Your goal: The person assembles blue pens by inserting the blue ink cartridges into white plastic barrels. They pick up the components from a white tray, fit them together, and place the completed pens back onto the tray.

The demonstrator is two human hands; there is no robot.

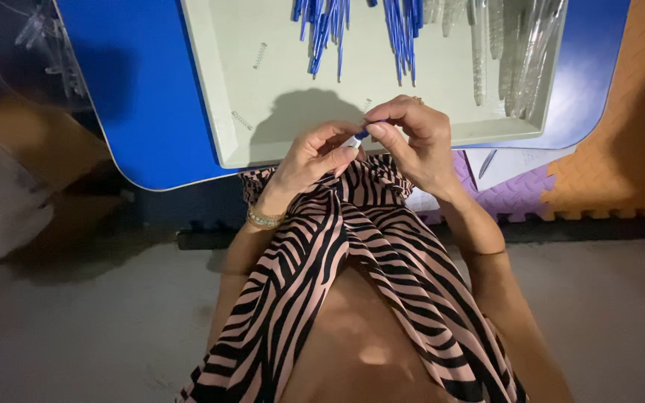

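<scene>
A strong light from above me falls on the pale green plastic tray [278, 134] and my hands, while the grey floor [76, 328] below lies dim. My left hand [309, 160] throws a dark shadow onto the tray's near edge. The picture's left corners are murky and soft.

Bare tray [278, 142] floor lies open ahead; blue refills [322, 30] and clear barrels [513, 52] crowd its far edge.
</scene>
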